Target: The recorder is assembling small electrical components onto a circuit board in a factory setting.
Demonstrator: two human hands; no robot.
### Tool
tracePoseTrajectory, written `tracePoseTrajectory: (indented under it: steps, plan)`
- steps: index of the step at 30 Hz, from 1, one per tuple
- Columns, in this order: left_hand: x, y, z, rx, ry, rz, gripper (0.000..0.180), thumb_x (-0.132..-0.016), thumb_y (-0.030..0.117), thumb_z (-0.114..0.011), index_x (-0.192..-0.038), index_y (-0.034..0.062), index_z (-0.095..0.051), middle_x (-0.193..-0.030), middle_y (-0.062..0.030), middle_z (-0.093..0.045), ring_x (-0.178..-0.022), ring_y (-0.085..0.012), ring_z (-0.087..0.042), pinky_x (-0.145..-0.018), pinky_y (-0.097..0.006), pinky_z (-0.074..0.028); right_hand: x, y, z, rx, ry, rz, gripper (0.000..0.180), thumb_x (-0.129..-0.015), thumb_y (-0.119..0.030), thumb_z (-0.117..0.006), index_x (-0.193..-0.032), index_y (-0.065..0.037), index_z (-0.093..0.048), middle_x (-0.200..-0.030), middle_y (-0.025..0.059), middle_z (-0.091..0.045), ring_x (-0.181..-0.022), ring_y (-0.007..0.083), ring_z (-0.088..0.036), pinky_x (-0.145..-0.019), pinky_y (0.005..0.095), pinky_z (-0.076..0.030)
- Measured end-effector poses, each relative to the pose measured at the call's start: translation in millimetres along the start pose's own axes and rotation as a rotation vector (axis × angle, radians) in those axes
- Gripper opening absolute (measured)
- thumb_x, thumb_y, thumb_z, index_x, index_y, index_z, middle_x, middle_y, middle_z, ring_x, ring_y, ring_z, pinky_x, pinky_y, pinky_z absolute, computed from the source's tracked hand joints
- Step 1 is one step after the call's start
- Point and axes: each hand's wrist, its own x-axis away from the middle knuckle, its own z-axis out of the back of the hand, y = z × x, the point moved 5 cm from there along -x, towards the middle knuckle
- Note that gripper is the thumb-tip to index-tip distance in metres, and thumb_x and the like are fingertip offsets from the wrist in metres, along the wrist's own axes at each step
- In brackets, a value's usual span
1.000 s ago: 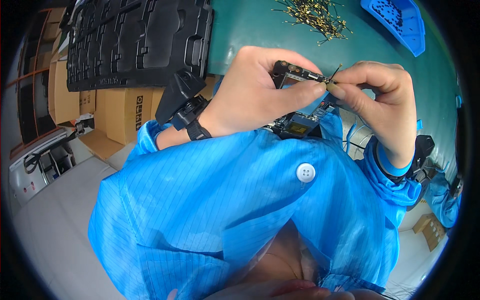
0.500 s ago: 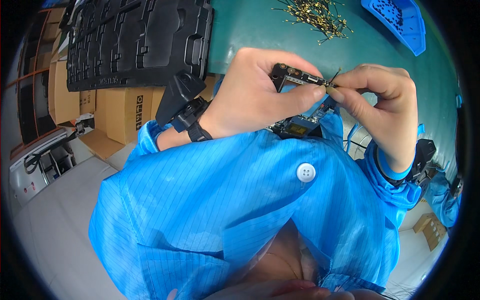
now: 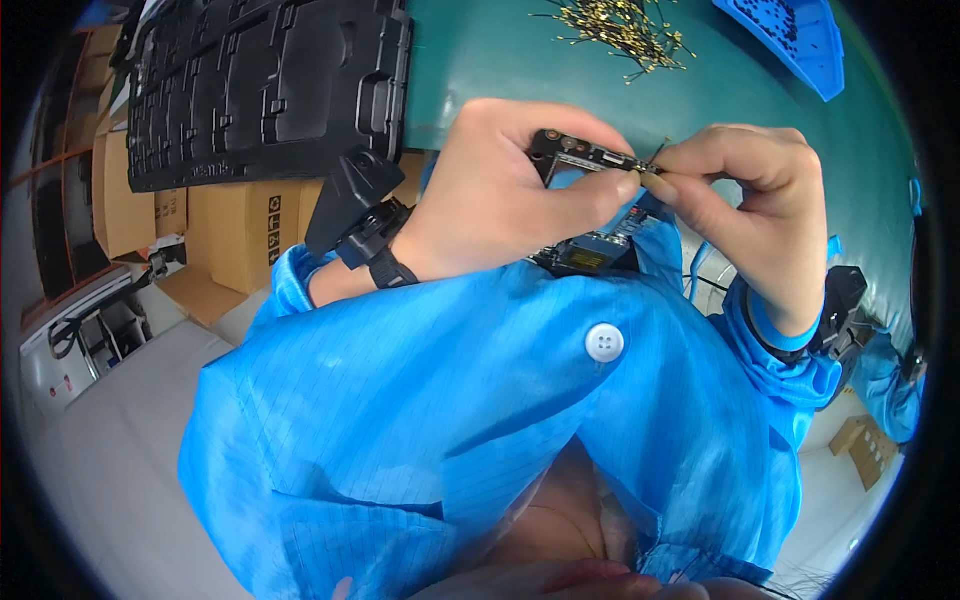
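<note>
Head view: we pinch a thin lead at the right end of a board.
The board is just above the centre of the frame, tilted, with the fingers of our left hand closed round it; the thumb and forefinger of our right hand are nearly together, seemingly on the lead. We judge the step in hand to be fine fitting at that edge, calling for a steady board and a small, precise push; our fingertips hide the contact, so we cannot tell whether the lead is seated. On the counter, a pile of leads is at top centre, a blue bin at upper right. A black tray fills the upper left, above boxes; our coat crowds the board from below.
</note>
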Motion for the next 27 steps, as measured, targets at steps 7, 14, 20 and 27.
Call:
tracePoseTrajectory:
  steps: [7,14,20,27]
  plan:
    - [-1.6,0.4,0.5,-0.001,-0.004,0.053,0.015,-0.072,-0.005,-0.062,-0.087,-0.0023,-0.063,-0.079,-0.0048,-0.061,-0.074,-0.0091,-0.057,-0.065,-0.02,-0.045,-2.0,7.1,-0.4,-0.041,-0.012,0.026,0.003,-0.069,0.005,-0.062,-0.072,0.003,-0.062,-0.065,0.0078,-0.061,-0.058,0.0127,-0.057,-0.052,0.022,-0.042]
    - [0.7,-0.7,0.4,-0.026,-0.007,0.021,0.015,-0.073,-0.004,-0.062,-0.088,-0.0019,-0.063,-0.081,-0.0052,-0.062,-0.075,-0.0085,-0.056,-0.067,-0.021,-0.045,-1.0,4.5,-0.5,-0.02,-0.018,0.015,0.005,-0.069,0.004,-0.064,-0.073,0.003,-0.063,-0.066,0.0088,-0.061,-0.059,0.0142,-0.058,-0.054,0.0228,-0.043]
    - [5.1,0.1,0.6,-0.003,0.009,0.023,0.015,-0.073,-0.004,-0.062,-0.088,-0.0017,-0.063,-0.08,-0.0046,-0.062,-0.074,-0.0083,-0.056,-0.067,-0.02,-0.045,-0.2,1.5,-3.2,-0.014,-0.021,0.051,0.005,-0.069,0.004,-0.064,-0.073,0.003,-0.063,-0.066,0.0087,-0.061,-0.059,0.0138,-0.058,-0.053,0.0225,-0.043]
    - [3.3,1.8,0.8,-0.002,0.015,0.012,0.015,-0.073,-0.004,-0.062,-0.088,-0.0017,-0.063,-0.08,-0.0045,-0.061,-0.074,-0.0079,-0.056,-0.066,-0.02,-0.044,-1.6,1.4,-1.7,-0.015,-0.017,0.07,0.005,-0.069,0.004,-0.064,-0.073,0.003,-0.063,-0.066,0.0087,-0.062,-0.059,0.0137,-0.058,-0.053,0.0225,-0.043]
